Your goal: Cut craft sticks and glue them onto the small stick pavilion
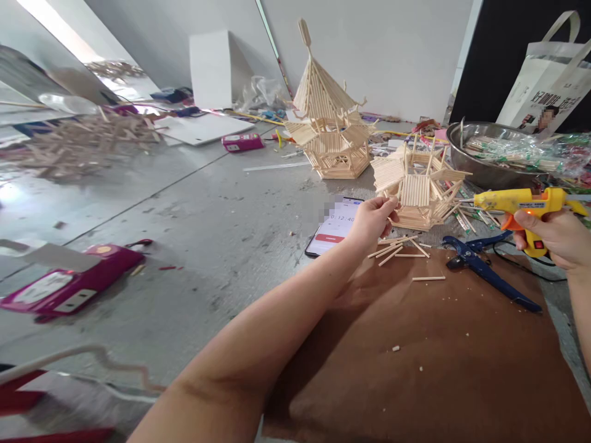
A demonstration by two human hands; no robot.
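Note:
My left hand [377, 216] is closed in a pinch at the left corner of a small pavilion model [415, 191] built from thin wooden sticks. What lies between its fingertips is partly hidden. In my right hand [549, 237] is a yellow hot glue gun [521, 200], index finger on its orange trigger and nozzle pointing left toward the model. Short cut sticks [399, 249] lie just below the model. A blue-handled cutter [492, 271] rests on the brown sheet [415, 381], with one loose stick [428, 279] to its left.
A taller stick pavilion [330, 117] with a pointed roof stands behind. The phone [330, 231] lies left of my left hand. At right are a metal bowl [484, 175] of wrapped sticks and a white bag [540, 86]. A purple power strip [87, 277] sits at left.

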